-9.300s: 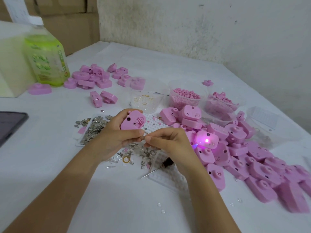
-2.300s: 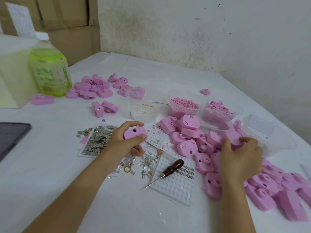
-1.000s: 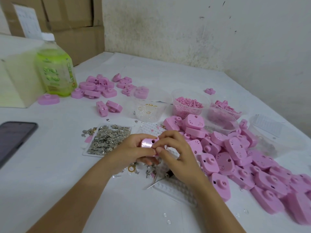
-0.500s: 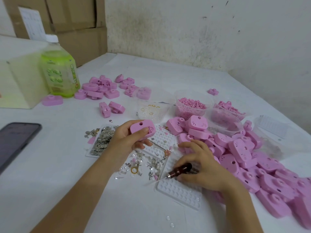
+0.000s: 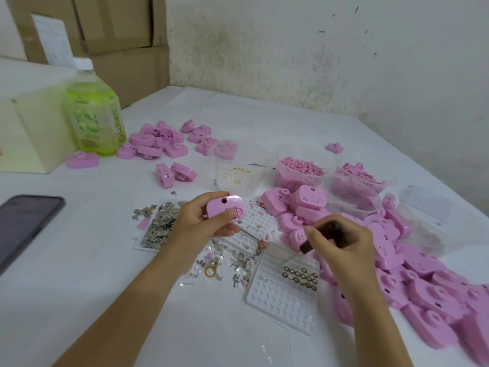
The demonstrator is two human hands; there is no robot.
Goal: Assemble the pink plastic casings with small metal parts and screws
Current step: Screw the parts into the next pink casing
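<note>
Step in hand, as judged: screw fastening of a single casing, at the stage where the tool is being loaded or aimed. One pink casing (image 5: 225, 209) is held clear of the table in the left hand (image 5: 195, 225). The thumb is laid across its near face and the fingers are curled behind, so the grip is closed round it. The face with a round hole and a small slotted recess is turned towards the camera. A dark-handled screwdriver (image 5: 329, 227) is gripped in the right hand (image 5: 346, 245), at 3 o'clock of the casing and well apart from it. The fingers are wrapped fully round the handle. The thin shaft is angled down towards 7 o'clock, its tip over the white dimpled tray (image 5: 277, 303), which lies at 5 o'clock of the casing. Contact of tip with tray cannot be told; motion blur noted. A cluster of small dark ring-like pieces (image 5: 300, 276) is seated in the dimples just at 6 o'clock of the tip; whether these are screws is too small to tell. Loose metal parts (image 5: 158, 226) are heaped at 9 o'clock of the left hand. The stock of pink casings (image 5: 412, 266) is piled from 3 to 5 o'clock of the right hand. Next move, as judged: a fastener is to be taken up on the tip, carried to 11 o'clock and seated squarely in the held casing. A tilted approach is expected to drop it.
</note>
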